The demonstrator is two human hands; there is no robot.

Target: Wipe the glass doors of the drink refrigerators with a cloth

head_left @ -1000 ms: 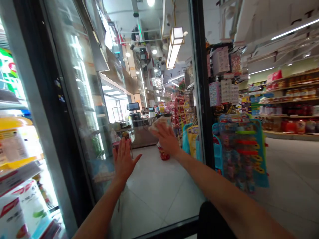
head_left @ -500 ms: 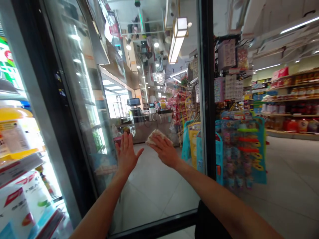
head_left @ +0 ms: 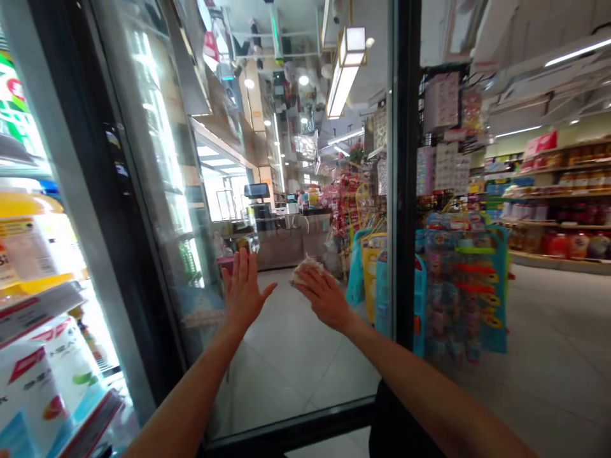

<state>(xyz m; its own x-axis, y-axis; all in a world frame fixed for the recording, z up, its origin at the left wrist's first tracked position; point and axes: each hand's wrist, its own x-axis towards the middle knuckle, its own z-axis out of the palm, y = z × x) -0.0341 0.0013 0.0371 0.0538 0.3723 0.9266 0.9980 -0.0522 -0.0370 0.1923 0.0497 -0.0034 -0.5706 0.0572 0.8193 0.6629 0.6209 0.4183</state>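
Observation:
A glass door (head_left: 296, 356) in a black frame fills the middle of the view. Against its pane lies my left hand (head_left: 244, 289), flat and empty, with the fingers up and the thumb out to the right. To the right of it, my right hand (head_left: 329, 299) presses a crumpled pale cloth (head_left: 308, 264) to the glass. The cloth sticks out past the fingertips at the upper left, and the rest of it is hidden under the palm.
At the left are lit cooler shelves with a yellow-capped container (head_left: 28, 235) and white packages (head_left: 62, 362). The door's black edge post (head_left: 405, 191) stands to the right. Beyond it hang toys on a rack (head_left: 458, 286), with stocked shelves (head_left: 563, 210) farther back.
My right hand and the cloth have shifted slightly right and down on the glass. My left hand stays nearly in place. The view has moved a little.

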